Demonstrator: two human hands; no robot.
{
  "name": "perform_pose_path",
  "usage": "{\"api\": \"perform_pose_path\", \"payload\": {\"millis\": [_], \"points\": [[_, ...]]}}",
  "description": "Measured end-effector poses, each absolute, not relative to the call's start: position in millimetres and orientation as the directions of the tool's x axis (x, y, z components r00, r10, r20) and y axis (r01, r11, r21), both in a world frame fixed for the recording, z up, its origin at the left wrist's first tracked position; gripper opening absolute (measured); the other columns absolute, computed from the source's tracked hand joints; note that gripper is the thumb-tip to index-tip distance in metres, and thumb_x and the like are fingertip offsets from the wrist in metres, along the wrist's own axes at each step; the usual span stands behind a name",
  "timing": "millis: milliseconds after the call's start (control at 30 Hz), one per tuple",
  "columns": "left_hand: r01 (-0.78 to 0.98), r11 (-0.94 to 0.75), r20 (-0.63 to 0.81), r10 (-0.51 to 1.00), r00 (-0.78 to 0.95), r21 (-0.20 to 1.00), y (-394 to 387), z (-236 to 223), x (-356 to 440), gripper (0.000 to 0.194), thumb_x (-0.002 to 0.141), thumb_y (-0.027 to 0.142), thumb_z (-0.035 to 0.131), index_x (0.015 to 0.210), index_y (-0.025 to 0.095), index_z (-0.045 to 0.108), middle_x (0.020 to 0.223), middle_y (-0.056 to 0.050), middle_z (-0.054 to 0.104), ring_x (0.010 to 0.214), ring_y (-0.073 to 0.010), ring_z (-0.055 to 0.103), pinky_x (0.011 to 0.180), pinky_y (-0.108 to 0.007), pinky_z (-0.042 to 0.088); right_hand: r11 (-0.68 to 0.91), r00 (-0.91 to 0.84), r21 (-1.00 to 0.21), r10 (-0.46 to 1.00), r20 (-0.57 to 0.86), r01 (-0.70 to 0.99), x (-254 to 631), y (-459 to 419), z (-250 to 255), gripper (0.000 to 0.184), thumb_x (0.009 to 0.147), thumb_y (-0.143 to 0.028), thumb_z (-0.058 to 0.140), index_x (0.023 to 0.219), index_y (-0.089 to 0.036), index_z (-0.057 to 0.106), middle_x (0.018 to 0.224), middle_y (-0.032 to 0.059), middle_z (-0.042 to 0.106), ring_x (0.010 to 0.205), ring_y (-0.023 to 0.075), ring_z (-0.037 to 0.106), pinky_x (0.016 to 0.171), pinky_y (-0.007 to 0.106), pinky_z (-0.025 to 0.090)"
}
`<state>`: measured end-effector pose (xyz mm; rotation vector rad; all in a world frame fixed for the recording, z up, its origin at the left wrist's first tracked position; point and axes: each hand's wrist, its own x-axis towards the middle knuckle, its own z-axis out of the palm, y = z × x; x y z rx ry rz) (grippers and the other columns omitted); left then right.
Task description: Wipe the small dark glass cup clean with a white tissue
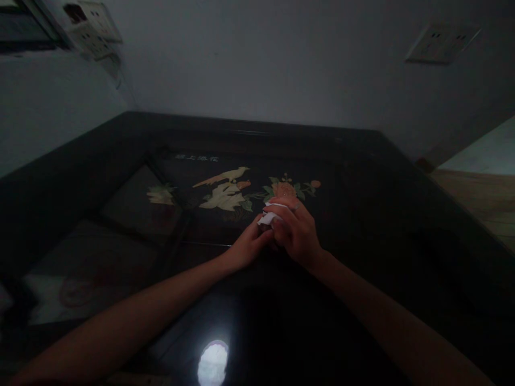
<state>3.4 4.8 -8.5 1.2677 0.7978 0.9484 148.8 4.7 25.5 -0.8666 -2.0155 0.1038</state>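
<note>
Both my hands meet over the middle of a dark glossy table. My right hand is curled over a small white piece of paper, fingers wrapped round it, with a ring on one finger. My left hand reaches in from the left and its fingertips pinch the same paper's near edge. Most of the paper is hidden under my right hand. The scene is dim.
The tabletop carries an inlaid picture of a pale bird and orange flowers. A lamp's bright reflection shows near the front edge. White walls with socket plates stand behind. Wooden floor lies at the right.
</note>
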Motion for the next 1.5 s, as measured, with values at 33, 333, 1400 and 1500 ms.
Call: {"api": "perform_pose_path", "payload": {"millis": [33, 333, 1400, 1500], "points": [[-0.134, 0.034, 0.023, 0.916, 0.400, 0.990, 5, -8, 4, 0.064, 0.063, 0.069, 0.063, 0.097, 0.016, 0.051, 0.082, -0.004, 0.060, 0.070, -0.0160, 0.057, 0.065, -0.029, 0.047, 0.760, -0.358, -0.354, 0.592, 0.722, 0.545, 149, 5, 25, 0.025, 0.089, -0.022, 0.041, 0.103, -0.020, 0.061, 0.103, 0.0116, 0.063, 0.101, 0.0234, 0.058, 0.087, 0.040, 0.048], [-0.185, 0.104, -0.010, 0.893, 0.450, 0.977, 4, -7, 4, 0.067, 0.065, 0.067, 0.063, 0.102, 0.014, 0.046, 0.072, -0.001, 0.060, 0.062, -0.0147, 0.058, 0.060, -0.028, 0.047, 0.610, -0.119, -0.704, 0.780, 0.615, 0.362, 142, 7, 26, 0.032, 0.094, -0.025, 0.032, 0.088, -0.020, 0.063, 0.089, 0.0064, 0.065, 0.089, 0.0193, 0.060, 0.081, 0.035, 0.046], [-0.171, 0.093, -0.006, 0.893, 0.450, 0.981, 3, -6, 6, 0.062, 0.067, 0.066, 0.062, 0.099, 0.016, 0.045, 0.072, -0.001, 0.060, 0.062, -0.0144, 0.058, 0.059, -0.027, 0.047, 0.668, -0.211, -0.599, 0.726, 0.654, 0.441, 144, 6, 26, 0.029, 0.092, -0.022, 0.036, 0.092, -0.019, 0.065, 0.095, 0.0082, 0.066, 0.095, 0.0206, 0.060, 0.086, 0.037, 0.046], [-0.180, 0.103, -0.011, 0.891, 0.453, 0.978, 4, -8, 6, 0.064, 0.066, 0.065, 0.064, 0.102, 0.016, 0.044, 0.072, 0.000, 0.059, 0.059, -0.0133, 0.058, 0.057, -0.026, 0.047, 0.577, -0.073, -0.746, 0.804, 0.590, 0.333, 140, 6, 24, 0.032, 0.092, -0.026, 0.035, 0.087, -0.020, 0.065, 0.088, 0.0053, 0.067, 0.090, 0.0195, 0.061, 0.082, 0.035, 0.046]]}}
